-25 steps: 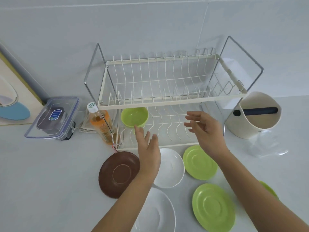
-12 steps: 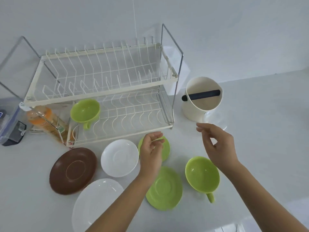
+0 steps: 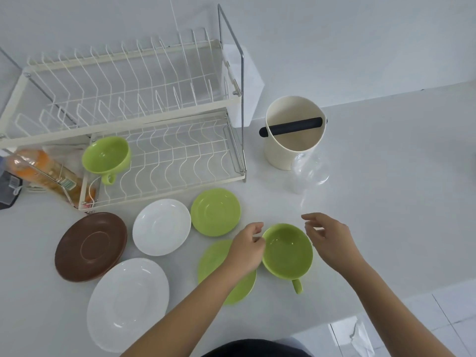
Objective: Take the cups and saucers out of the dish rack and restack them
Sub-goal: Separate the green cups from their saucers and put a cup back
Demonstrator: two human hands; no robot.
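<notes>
A two-tier white wire dish rack stands at the back left. One green cup rests in the left end of its lower tier. On the counter lie a brown saucer, a small white saucer, a large white saucer, a green saucer and a second green saucer partly under my left arm. A second green cup stands upright on the counter, handle toward me. My left hand and my right hand flank its rim, fingers curled, holding nothing.
A cream tub with a black bar stands right of the rack, a clear plastic cup lying in front of it. An orange drink bottle lies at the rack's left end. The counter edge runs close on the lower right.
The view has swung right and down. Both hands have dropped from near the rack to either side of the green cup on the counter.
</notes>
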